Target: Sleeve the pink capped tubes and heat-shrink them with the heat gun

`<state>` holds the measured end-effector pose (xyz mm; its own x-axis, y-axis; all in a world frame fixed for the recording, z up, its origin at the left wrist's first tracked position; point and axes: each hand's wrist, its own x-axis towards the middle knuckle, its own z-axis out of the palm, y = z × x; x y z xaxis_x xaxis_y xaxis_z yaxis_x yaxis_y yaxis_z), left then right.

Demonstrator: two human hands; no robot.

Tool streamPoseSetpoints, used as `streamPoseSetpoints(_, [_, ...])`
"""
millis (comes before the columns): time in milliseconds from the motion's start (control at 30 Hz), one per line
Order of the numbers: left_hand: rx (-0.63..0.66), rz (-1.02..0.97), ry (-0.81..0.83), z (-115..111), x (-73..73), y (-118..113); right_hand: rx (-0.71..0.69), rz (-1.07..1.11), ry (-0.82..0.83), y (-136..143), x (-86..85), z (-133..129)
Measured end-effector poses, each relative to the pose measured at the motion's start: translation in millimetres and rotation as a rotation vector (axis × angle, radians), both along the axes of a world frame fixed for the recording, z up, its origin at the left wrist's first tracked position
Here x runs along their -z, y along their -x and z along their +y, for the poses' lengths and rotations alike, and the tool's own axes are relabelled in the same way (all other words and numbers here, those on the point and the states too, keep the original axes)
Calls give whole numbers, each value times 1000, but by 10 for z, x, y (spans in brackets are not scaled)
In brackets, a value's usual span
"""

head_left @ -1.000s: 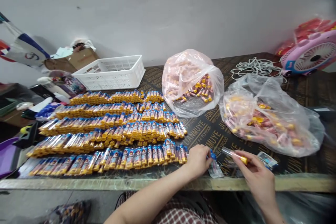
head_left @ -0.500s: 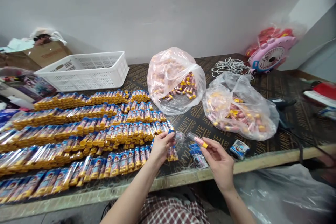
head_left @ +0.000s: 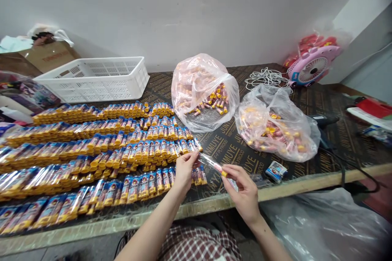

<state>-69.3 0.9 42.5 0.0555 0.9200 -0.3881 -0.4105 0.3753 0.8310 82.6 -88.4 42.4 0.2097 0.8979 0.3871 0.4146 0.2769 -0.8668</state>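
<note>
Holding the clear plastic sleeve point(head_left: 206, 160) straight should help, with the left hand point(head_left: 184, 173) pinching its tip at the tube's ten o'clock and the right hand point(head_left: 243, 191) gripping the yellow-capped pink tube point(head_left: 218, 167) by its capped end, at six o'clock from the round plastic bag point(head_left: 190, 85).

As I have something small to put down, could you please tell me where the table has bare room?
Bare tabletop shows at right, between the pink fan and the black tool, and a strip between the white basket and the rounder bag. Rows of packs crowd the left; the left hand and right hand occupy the front middle.
</note>
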Motion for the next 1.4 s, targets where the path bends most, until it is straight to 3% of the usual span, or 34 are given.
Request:
streamPoseSetpoints(200, [110,-114,3,-64,-58,-11,-115,65,52,50,55,34])
streamPoseSetpoints(367, [218,-116,27,-137,-120,18,-155,-61,-21,18,105,83])
streamPoseSetpoints(533, [384,-98,49,-246,-113,29,-163,-164,-58,-15,24,122])
streamPoseSetpoints(733, [478,-88,54,-320,-185,17,-420,-16,20,-43,-1,140])
streamPoseSetpoints(867, [483,-84,66,-358,-206,-9,-508,91,60,-40,24,133])
streamPoseSetpoints(1400, [466,-88,63,-376,-206,-17,-498,157,57,5,20,101])
